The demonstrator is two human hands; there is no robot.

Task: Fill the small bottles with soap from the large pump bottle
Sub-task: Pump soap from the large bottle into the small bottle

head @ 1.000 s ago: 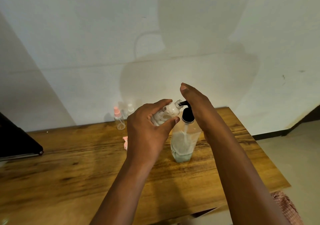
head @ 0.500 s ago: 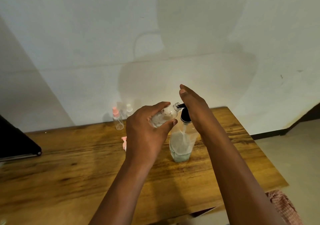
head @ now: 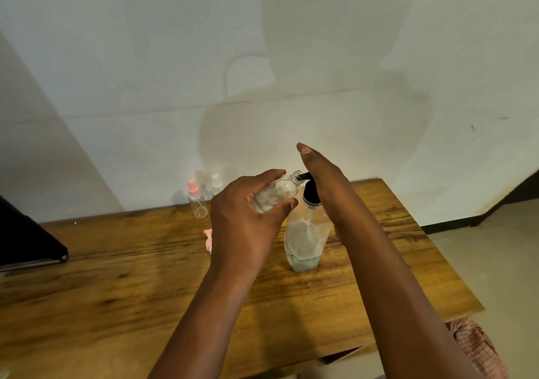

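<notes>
head: clear small bottle (head: 275,194) tilted, uncapped mouth at black pump spout (head: 304,176).

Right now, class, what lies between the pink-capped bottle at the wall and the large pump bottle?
In the head view, the left hand gripping a small clear bottle lies between the pink-capped bottle and the pump bottle.

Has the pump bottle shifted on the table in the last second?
No. The pump bottle keeps the same spacing from the pink-capped bottle and the table's far edge; only the camera has drifted slightly.
</notes>
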